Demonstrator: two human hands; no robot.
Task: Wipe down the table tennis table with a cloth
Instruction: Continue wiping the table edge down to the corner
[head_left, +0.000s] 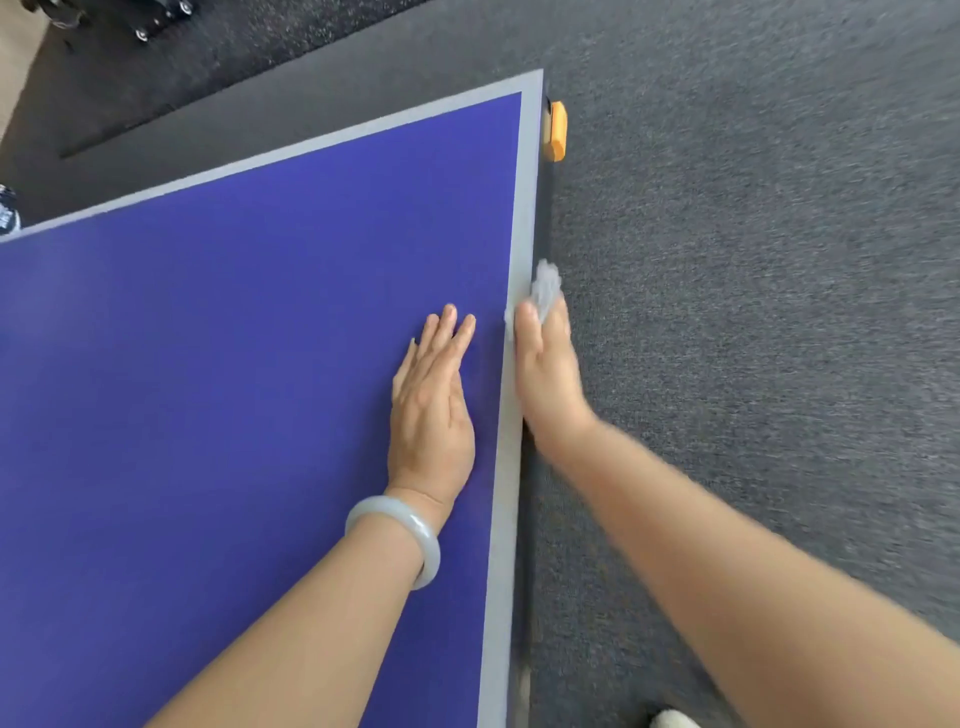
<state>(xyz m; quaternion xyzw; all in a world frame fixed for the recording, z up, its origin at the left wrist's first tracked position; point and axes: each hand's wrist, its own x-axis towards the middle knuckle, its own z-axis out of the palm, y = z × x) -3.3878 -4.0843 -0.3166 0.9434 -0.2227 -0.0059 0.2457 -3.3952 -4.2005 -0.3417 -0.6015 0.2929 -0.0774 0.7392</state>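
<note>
The right hand (546, 364) grips the cloth (545, 287) at the side edge of the worktop (208, 364), before its far corner. The left hand (431, 410) lies flat and empty just inside that edge. The edge wiping seems underway; how much remains I cannot judge.

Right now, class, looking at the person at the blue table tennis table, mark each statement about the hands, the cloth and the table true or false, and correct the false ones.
1. The left hand lies flat on the blue table tennis table. True.
2. The pale smooth bangle sits on the right wrist. False: it is on the left wrist.
3. The right hand holds the pale crumpled cloth at the table's grey side border. True.
4. The orange plastic piece lies in the middle of the table. False: it sits outside the table's far corner.
</note>
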